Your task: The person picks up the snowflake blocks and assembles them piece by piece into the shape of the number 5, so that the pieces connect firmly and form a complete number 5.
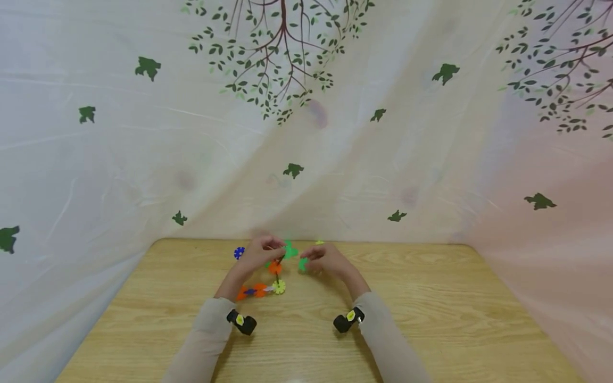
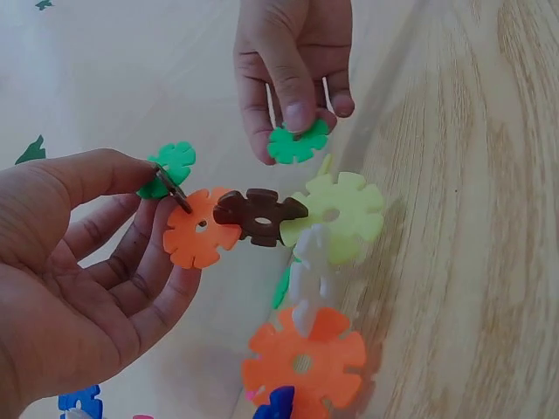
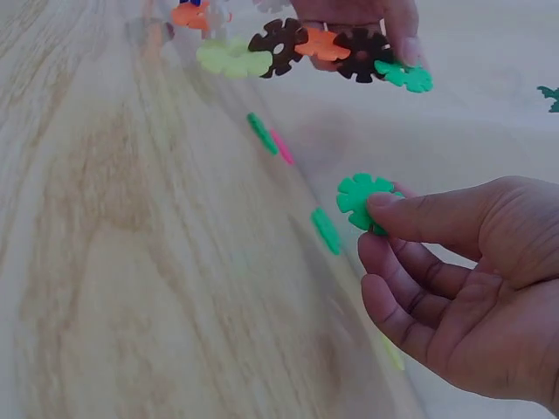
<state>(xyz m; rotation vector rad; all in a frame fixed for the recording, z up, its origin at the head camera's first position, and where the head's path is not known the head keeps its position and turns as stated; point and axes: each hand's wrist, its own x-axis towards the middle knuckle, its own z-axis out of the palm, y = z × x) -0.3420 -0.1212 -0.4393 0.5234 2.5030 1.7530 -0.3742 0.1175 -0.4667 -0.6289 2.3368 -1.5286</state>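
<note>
We saw a wooden table [image 1: 431, 319] backed by a leaf-printed curtain [image 1: 143, 133], with both hands working near the table's far edge. The left hand [image 2: 79, 279] held up a chain of snowflake discs [image 2: 262, 218], thumb and forefinger pinching it at a green disc on its upper end; the chain ran from there through orange, brown and pale yellow discs, then trailed down toward the tabletop. The right hand [image 3: 463, 288] had its fingers curled, thumb and forefinger pinching a single green disc [image 3: 362, 199], held just right of the chain's pinched end and apart from it. The table's far edge lay close behind both hands, while open wood spread toward us. A blue disc [image 1: 239, 252] lay left of the hands.
</note>
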